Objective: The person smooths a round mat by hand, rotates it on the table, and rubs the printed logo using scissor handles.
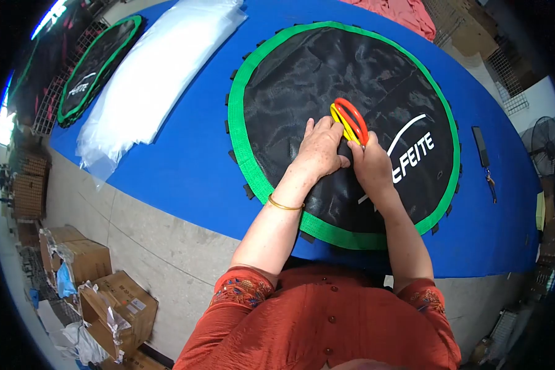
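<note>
A round black mat (290, 80) with a green rim and white lettering lies flat on the blue table (191, 179). Scissors (359, 121) with one red and one yellow handle are over its middle. My right hand (372, 165) is closed around the lower part of the scissors, whose blades are hidden. Just left of them, my left hand (319, 148) rests on the black fabric with its fingers near the yellow handle. Its thumb stands apart from the fingers, and nothing shows in its grasp.
Clear plastic sheets (160, 68) lie at the table's left, beside another green-rimmed mat (98, 68). A dark narrow object (480, 147) is at the right. Pink cloth (401, 13) lies at the far edge. Cardboard boxes (126, 305) stand on the floor at lower left.
</note>
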`<state>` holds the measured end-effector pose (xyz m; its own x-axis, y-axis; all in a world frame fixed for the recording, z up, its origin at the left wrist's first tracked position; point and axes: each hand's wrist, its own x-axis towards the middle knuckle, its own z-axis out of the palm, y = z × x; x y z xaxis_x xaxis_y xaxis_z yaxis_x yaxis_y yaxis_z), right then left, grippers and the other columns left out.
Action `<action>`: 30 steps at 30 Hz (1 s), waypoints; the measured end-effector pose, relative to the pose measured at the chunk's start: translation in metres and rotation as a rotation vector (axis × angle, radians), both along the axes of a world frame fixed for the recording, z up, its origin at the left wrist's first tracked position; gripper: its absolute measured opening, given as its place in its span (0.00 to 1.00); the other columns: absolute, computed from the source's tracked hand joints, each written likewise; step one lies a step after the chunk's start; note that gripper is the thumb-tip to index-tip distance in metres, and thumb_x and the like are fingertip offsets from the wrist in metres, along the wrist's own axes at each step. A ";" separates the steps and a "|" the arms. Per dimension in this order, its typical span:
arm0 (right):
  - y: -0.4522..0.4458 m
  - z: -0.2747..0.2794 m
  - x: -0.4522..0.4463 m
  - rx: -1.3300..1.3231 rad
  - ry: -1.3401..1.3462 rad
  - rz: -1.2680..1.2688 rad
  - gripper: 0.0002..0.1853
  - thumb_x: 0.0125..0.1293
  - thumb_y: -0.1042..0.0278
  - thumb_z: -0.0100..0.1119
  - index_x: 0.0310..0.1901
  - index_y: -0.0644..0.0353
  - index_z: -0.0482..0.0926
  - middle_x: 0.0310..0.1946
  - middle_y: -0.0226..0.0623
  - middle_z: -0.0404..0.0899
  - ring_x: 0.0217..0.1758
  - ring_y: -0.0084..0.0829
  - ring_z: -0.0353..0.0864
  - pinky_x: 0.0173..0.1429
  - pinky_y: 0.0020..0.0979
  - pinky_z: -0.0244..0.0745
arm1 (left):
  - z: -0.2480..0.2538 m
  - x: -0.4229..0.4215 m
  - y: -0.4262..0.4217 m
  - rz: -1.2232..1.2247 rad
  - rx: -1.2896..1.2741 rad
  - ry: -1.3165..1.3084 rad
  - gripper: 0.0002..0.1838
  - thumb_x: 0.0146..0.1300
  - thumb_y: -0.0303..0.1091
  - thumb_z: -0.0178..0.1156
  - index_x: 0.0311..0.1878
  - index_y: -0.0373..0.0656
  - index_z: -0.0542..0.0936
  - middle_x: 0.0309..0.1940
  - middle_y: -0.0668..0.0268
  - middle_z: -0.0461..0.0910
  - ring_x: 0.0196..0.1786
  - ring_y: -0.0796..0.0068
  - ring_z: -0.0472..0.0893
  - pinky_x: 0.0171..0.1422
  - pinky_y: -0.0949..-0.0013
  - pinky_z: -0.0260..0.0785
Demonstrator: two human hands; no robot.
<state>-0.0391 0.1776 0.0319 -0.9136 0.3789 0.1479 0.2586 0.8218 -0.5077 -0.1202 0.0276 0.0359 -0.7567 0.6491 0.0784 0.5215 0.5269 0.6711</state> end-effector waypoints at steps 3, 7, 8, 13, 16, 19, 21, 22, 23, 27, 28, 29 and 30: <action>-0.004 0.003 0.013 -0.002 -0.065 -0.037 0.19 0.80 0.52 0.63 0.52 0.62 0.74 0.36 0.60 0.88 0.43 0.66 0.89 0.46 0.61 0.82 | -0.002 -0.001 0.001 0.010 -0.011 0.026 0.43 0.48 0.37 0.87 0.68 0.41 0.79 0.66 0.54 0.77 0.78 0.50 0.72 0.92 0.39 0.51; -0.005 0.002 0.006 0.000 -0.009 -0.022 0.18 0.80 0.54 0.63 0.52 0.62 0.75 0.35 0.60 0.88 0.42 0.66 0.89 0.46 0.60 0.82 | 0.000 0.000 0.000 -0.003 -0.014 0.006 0.43 0.47 0.38 0.88 0.68 0.39 0.79 0.65 0.54 0.77 0.78 0.51 0.73 0.92 0.40 0.51; -0.005 0.000 0.000 0.010 0.007 -0.021 0.18 0.80 0.54 0.63 0.52 0.62 0.75 0.35 0.60 0.88 0.42 0.66 0.89 0.46 0.60 0.82 | 0.000 0.000 0.001 -0.004 -0.004 0.003 0.43 0.47 0.38 0.88 0.68 0.39 0.79 0.65 0.54 0.77 0.78 0.51 0.73 0.92 0.40 0.52; 0.000 -0.010 -0.013 0.009 0.094 0.009 0.18 0.79 0.54 0.64 0.51 0.63 0.76 0.34 0.62 0.87 0.41 0.66 0.89 0.45 0.61 0.81 | -0.009 -0.002 0.000 0.012 0.042 0.035 0.42 0.49 0.38 0.86 0.69 0.46 0.78 0.66 0.54 0.78 0.77 0.48 0.73 0.91 0.37 0.50; -0.006 0.002 0.003 -0.026 0.029 0.003 0.18 0.80 0.54 0.63 0.54 0.62 0.75 0.37 0.63 0.88 0.44 0.68 0.88 0.47 0.63 0.80 | -0.014 -0.004 0.003 0.028 0.018 0.044 0.42 0.49 0.38 0.87 0.68 0.44 0.78 0.66 0.53 0.78 0.78 0.47 0.73 0.91 0.37 0.50; -0.003 -0.005 0.009 0.018 -0.046 -0.024 0.20 0.81 0.52 0.61 0.57 0.61 0.73 0.38 0.63 0.88 0.45 0.68 0.88 0.47 0.62 0.80 | -0.013 -0.003 0.002 0.018 0.026 0.051 0.43 0.48 0.38 0.87 0.68 0.42 0.77 0.65 0.52 0.77 0.78 0.47 0.73 0.91 0.37 0.51; -0.003 -0.005 0.006 0.045 -0.021 -0.018 0.19 0.82 0.53 0.60 0.56 0.61 0.74 0.37 0.61 0.88 0.44 0.66 0.89 0.46 0.61 0.81 | -0.013 -0.003 0.004 0.015 0.017 0.055 0.44 0.48 0.39 0.87 0.68 0.41 0.77 0.65 0.51 0.78 0.77 0.47 0.73 0.91 0.36 0.52; -0.002 -0.007 0.002 0.045 0.010 -0.007 0.18 0.82 0.53 0.60 0.56 0.61 0.74 0.37 0.61 0.88 0.44 0.66 0.89 0.46 0.61 0.81 | -0.013 -0.003 0.005 0.013 0.013 0.058 0.44 0.48 0.39 0.87 0.68 0.41 0.77 0.65 0.51 0.78 0.77 0.47 0.73 0.90 0.36 0.52; -0.001 -0.009 -0.004 0.045 0.044 0.008 0.18 0.82 0.53 0.60 0.55 0.62 0.74 0.37 0.61 0.88 0.43 0.66 0.89 0.45 0.61 0.81 | -0.015 -0.004 0.003 0.015 0.010 0.063 0.44 0.48 0.39 0.88 0.68 0.41 0.77 0.65 0.51 0.77 0.77 0.47 0.73 0.90 0.36 0.53; 0.002 -0.017 -0.023 0.039 0.162 0.052 0.16 0.80 0.56 0.63 0.52 0.61 0.76 0.34 0.59 0.88 0.40 0.64 0.89 0.43 0.60 0.81 | -0.018 -0.007 0.004 0.011 0.001 0.099 0.46 0.47 0.42 0.89 0.68 0.39 0.77 0.65 0.53 0.78 0.77 0.50 0.74 0.90 0.37 0.54; 0.004 -0.018 -0.024 0.048 0.180 0.048 0.15 0.80 0.56 0.64 0.52 0.60 0.76 0.33 0.58 0.88 0.39 0.64 0.89 0.42 0.60 0.81 | -0.018 -0.005 0.003 0.020 0.018 0.114 0.45 0.46 0.42 0.89 0.67 0.40 0.78 0.64 0.53 0.79 0.76 0.50 0.74 0.89 0.37 0.55; 0.002 -0.017 -0.023 0.078 0.161 0.027 0.15 0.79 0.57 0.65 0.51 0.60 0.76 0.32 0.57 0.88 0.39 0.63 0.89 0.41 0.59 0.81 | -0.018 -0.005 0.002 0.015 0.027 0.116 0.45 0.46 0.42 0.88 0.67 0.40 0.78 0.64 0.54 0.79 0.75 0.50 0.75 0.89 0.36 0.56; -0.002 -0.015 -0.022 0.105 0.139 0.003 0.15 0.78 0.57 0.66 0.50 0.59 0.75 0.31 0.55 0.88 0.38 0.62 0.90 0.40 0.58 0.82 | -0.017 -0.006 0.002 0.009 0.033 0.117 0.44 0.46 0.41 0.88 0.67 0.41 0.78 0.64 0.54 0.79 0.75 0.50 0.75 0.88 0.36 0.56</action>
<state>-0.0607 0.1754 0.0171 -0.8828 0.3516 0.3117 0.1891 0.8731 -0.4493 -0.1257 0.0295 0.0187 -0.7472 0.6376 0.1878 0.5923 0.5106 0.6233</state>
